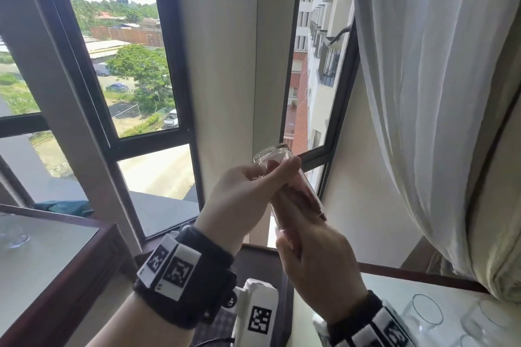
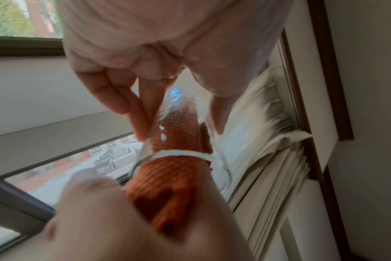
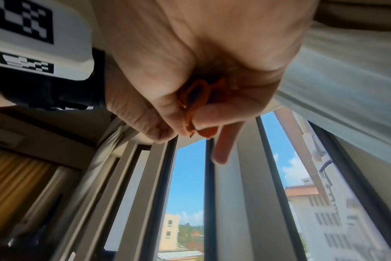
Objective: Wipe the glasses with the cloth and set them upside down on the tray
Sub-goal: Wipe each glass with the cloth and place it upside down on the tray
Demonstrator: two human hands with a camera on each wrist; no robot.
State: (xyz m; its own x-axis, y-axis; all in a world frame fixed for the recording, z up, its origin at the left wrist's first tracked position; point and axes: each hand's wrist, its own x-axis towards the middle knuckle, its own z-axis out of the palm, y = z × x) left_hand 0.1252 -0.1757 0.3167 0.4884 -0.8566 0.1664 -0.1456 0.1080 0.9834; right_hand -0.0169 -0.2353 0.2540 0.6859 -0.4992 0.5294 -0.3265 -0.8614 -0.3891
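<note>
A tall clear glass is held up in front of the window, tilted, with its base toward the pane and its mouth toward me. My left hand grips it near the base, thumb across the front. An orange cloth is stuffed through the rim into the glass and fills most of its length. My right hand grips the cloth's bunched tail at the mouth. In the right wrist view the cloth shows between the curled fingers of the right hand.
Several more clear glasses stand on a white surface with a dark wooden edge at the lower right. A glass-topped wooden table stands on the left. A white curtain hangs close on the right, and the window frame is just ahead.
</note>
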